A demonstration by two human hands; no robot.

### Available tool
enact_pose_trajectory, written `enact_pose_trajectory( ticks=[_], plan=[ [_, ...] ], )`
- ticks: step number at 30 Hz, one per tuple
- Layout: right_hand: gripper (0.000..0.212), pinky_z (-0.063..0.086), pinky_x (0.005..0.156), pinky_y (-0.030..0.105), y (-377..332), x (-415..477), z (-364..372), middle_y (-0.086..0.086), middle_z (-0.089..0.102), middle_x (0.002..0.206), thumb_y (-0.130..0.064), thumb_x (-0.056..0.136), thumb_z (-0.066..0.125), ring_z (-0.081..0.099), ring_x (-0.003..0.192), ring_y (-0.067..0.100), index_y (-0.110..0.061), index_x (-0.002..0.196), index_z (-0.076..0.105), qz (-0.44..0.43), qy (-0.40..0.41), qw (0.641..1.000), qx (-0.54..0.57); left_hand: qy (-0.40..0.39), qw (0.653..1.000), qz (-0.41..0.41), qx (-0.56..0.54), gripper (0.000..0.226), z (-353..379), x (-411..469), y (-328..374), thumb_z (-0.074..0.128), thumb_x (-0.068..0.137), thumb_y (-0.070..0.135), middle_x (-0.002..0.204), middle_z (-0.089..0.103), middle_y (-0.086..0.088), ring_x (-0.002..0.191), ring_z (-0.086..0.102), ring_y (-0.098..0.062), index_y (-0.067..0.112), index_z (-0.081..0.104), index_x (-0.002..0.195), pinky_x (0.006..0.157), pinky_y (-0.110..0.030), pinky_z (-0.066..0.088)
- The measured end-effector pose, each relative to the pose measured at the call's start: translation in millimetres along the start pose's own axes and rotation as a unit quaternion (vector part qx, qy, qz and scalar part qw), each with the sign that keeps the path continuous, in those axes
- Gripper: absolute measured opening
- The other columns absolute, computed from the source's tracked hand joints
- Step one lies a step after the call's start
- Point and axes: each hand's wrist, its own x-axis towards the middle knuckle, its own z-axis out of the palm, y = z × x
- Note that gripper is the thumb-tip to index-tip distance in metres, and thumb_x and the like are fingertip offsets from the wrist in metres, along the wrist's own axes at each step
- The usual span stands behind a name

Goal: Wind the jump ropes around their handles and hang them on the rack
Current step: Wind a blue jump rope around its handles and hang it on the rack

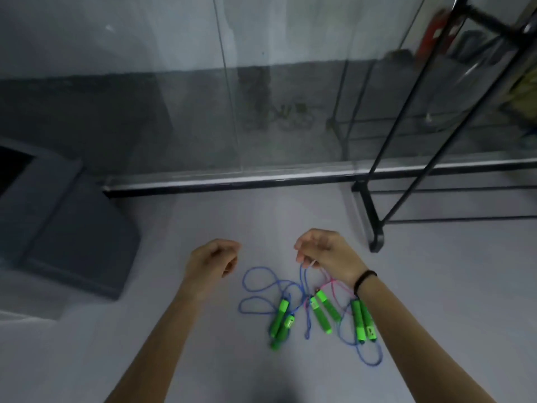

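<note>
Pale grey floor (pixel 450 271), backed by a glass panel (pixel 174 97) on a dark rail (pixel 232 184). Black rack (pixel 374 216) at the right, one foot just beyond the right hand (pixel 322 251). Dark grey block (pixel 72 222) at the left edge.

Jump ropes (pixel 322 312) in a tangle on the floor, between and just below the hands. Three pairs of green handles (pixel 280 318) side by side, blue cord (pixel 258 269) looped out to the left and again below the right pair, pink cord (pixel 334 283) threading past the middle pair. None wound yet, none on the rack.

Right hand, black band (pixel 365 278) at the wrist: fingers curled down, pinching a strand of blue cord and what looks like a pale or pink strand, both lifted clear of the floor. Left hand (pixel 213 263) hovering apart to the left, fingers loosely curled, nothing visible in it, though too blurred to be certain.

On handling, by judgement: light, limp cord with no stiffness to hold a coil, likely to snag where blue and pink cross. Rigid plastic handles, easy to grasp, probably smooth. Best taken by one handle pair gripped together in a fist, the other hand feeding cord round them under light tension. Worth freeing one rope from the tangle first. Pulling on cord mid-length likely to drag neighbouring handles along.
</note>
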Motion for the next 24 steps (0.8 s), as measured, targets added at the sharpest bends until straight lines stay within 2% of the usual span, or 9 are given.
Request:
enact_pose_trajectory(
  ticks=[5, 11, 13, 16, 17, 18, 20, 22, 24],
  plan=[
    [0.025, 0.038, 0.040, 0.010, 185, 46, 49, 0.006, 0.058, 0.057, 0.006, 0.087, 0.049, 0.051, 0.037, 0.001, -0.011, 0.069, 0.055, 0.039, 0.013, 0.999, 0.014, 0.001, 1.000, 0.014, 0.013, 0.028, 15, 9, -168, 0.052, 0.086, -0.006, 0.047, 0.055, 0.006, 0.045, 0.047, -0.003, 0.012, 0.065, 0.070, 0.047, -0.013, 0.040],
    [0.033, 0.039, 0.045, 0.024, 471, 145, 121, 0.003, 0.052, 0.042, 0.001, 0.084, 0.049, 0.049, 0.038, 0.015, -0.012, 0.054, 0.048, 0.173, 0.057, 0.983, -0.021, 0.003, 0.999, 0.048, 0.013, 0.025, 36, 39, -388, 0.052, 0.087, -0.005, 0.046, 0.055, 0.006, 0.043, 0.047, -0.002, 0.011, 0.065, 0.072, 0.046, -0.012, 0.040],
    [0.030, 0.045, 0.051, 0.028, 542, 170, 137, 0.005, 0.056, 0.053, -0.008, 0.083, 0.053, 0.054, 0.049, 0.019, -0.015, 0.054, 0.048, 0.204, 0.073, 0.975, -0.053, -0.001, 0.999, 0.043, 0.006, 0.025, 40, 48, -442, 0.051, 0.088, -0.005, 0.044, 0.056, 0.006, 0.042, 0.048, 0.000, 0.010, 0.064, 0.073, 0.045, -0.011, 0.040],
    [0.021, 0.051, 0.075, 0.034, 603, 191, 150, 0.010, 0.061, 0.082, -0.018, 0.085, 0.055, 0.059, 0.077, 0.023, -0.017, 0.064, 0.052, 0.222, 0.106, 0.962, -0.116, 0.001, 0.999, 0.035, -0.004, 0.026, 42, 54, -495, 0.050, 0.089, -0.004, 0.045, 0.058, 0.008, 0.042, 0.050, 0.001, 0.012, 0.063, 0.074, 0.045, -0.009, 0.041],
    [0.014, 0.050, 0.081, 0.035, 615, 196, 152, 0.013, 0.062, 0.091, -0.018, 0.086, 0.054, 0.060, 0.086, 0.025, -0.012, 0.074, 0.057, 0.224, 0.118, 0.958, -0.136, 0.002, 0.999, 0.033, -0.004, 0.025, 42, 55, -505, 0.050, 0.089, -0.004, 0.045, 0.058, 0.008, 0.042, 0.050, 0.001, 0.012, 0.063, 0.075, 0.045, -0.009, 0.042],
    [0.016, 0.049, 0.084, 0.036, 622, 198, 154, 0.016, 0.063, 0.101, -0.020, 0.086, 0.054, 0.061, 0.095, 0.029, -0.005, 0.090, 0.061, 0.229, 0.136, 0.953, -0.146, 0.005, 1.000, 0.031, -0.004, 0.025, 41, 55, -513, 0.050, 0.089, -0.003, 0.046, 0.058, 0.008, 0.043, 0.050, 0.001, 0.013, 0.064, 0.075, 0.045, -0.009, 0.042],
    [0.042, 0.047, 0.083, 0.034, 628, 203, 159, 0.018, 0.060, 0.117, -0.024, 0.085, 0.058, 0.059, 0.107, 0.032, 0.004, 0.116, 0.052, 0.254, 0.170, 0.944, -0.128, 0.013, 1.000, 0.023, -0.008, 0.025, 39, 54, -520, 0.052, 0.089, -0.001, 0.048, 0.058, 0.007, 0.043, 0.049, -0.001, 0.015, 0.065, 0.074, 0.045, -0.011, 0.041],
    [0.060, 0.044, 0.082, 0.033, 628, 206, 164, 0.018, 0.054, 0.125, -0.028, 0.082, 0.064, 0.055, 0.113, 0.032, 0.006, 0.125, 0.038, 0.276, 0.185, 0.937, -0.108, 0.018, 1.000, 0.013, -0.013, 0.025, 39, 54, -522, 0.053, 0.089, 0.000, 0.049, 0.058, 0.007, 0.044, 0.049, -0.003, 0.015, 0.066, 0.074, 0.047, -0.012, 0.041],
    [0.075, 0.043, 0.088, 0.036, 632, 214, 172, 0.019, 0.048, 0.129, -0.033, 0.078, 0.069, 0.051, 0.118, 0.033, 0.006, 0.128, 0.029, 0.285, 0.194, 0.934, -0.095, 0.016, 1.000, 0.009, -0.011, 0.024, 39, 55, -523, 0.053, 0.088, 0.001, 0.050, 0.057, 0.007, 0.046, 0.048, -0.005, 0.015, 0.066, 0.074, 0.048, -0.014, 0.042]
  ],
)
